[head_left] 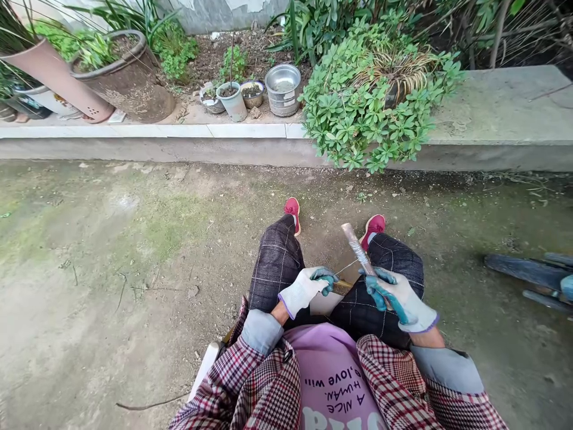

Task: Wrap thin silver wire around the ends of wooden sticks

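Observation:
My right hand (398,301), in a white glove with a blue-green palm, is closed round a short wooden stick (348,233). The stick slants up to the left, and pale string is wound round its middle. A thin stretch of string (347,267) runs taut from the stick to my left hand (308,289). That hand wears a matching glove, and its fingers are pinched on the string. Just beside the left fingertips is a yellowish-brown piece (342,287) between my knees; whether the hand touches it I cannot tell.
I sit with my feet in red shoes (292,209) on mossy ground. Ahead runs a low ledge (250,130) with flower pots (233,103), a metal pot (283,95) and a leafy plant (358,107). A dark wheeled object (523,269) stands at the right; a twig (152,405) lies at lower left.

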A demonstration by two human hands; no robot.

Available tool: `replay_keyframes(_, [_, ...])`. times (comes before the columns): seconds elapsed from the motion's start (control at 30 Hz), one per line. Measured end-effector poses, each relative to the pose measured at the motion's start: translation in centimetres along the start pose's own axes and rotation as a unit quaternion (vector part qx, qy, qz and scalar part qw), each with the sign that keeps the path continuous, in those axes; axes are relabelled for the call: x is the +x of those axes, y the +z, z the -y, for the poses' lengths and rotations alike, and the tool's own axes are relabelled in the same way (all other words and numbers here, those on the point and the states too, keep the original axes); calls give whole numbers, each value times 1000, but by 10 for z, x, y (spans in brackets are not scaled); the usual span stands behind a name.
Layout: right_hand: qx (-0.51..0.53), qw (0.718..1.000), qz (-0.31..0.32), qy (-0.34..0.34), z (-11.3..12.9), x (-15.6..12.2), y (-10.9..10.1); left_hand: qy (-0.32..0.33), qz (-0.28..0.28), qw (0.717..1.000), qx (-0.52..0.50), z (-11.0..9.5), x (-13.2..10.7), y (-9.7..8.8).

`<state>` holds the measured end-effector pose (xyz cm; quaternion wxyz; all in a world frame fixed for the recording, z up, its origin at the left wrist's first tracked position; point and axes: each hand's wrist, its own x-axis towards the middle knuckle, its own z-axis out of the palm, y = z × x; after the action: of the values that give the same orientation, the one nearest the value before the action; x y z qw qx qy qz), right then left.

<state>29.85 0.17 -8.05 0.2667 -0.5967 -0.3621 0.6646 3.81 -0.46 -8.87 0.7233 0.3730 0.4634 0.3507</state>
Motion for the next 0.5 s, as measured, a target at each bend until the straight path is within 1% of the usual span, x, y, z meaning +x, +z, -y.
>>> replay_keyframes(0.07, [13,999,36,1,2,-3,-4,-4,8,1000,-5,4,1,-1])
replay_keyframes(0.1, [6,998,67,-1,4,-5,-5,-6,7,1000,-4,6,2,-2])
replay_keyframes(0.17, [-37,988,152,-1,7,-10,-7,-12,0,1000,6,9,4,-4])
replay_keyframes(0.23, [-102,964,247,2,12,-14,-5,-18,0,1000,19,11,6,-7])
replay_keyframes(0.3, [-167,934,316,8,16,-17,0,-18,11,999,39,11,6,-11])
replay_keyframes(0.33, [-199,921,336,6,18,-17,3,-14,14,998,52,9,6,-13])
replay_keyframes(0.4, [-265,899,350,-9,16,-15,8,-6,12,997,82,5,5,-16])
replay_keyframes(0.43, [-302,889,344,-20,12,-13,10,-3,8,995,97,3,4,-18])
replay_keyframes(0.5, [-379,872,308,-37,1,-6,12,-1,7,992,128,0,3,-20])
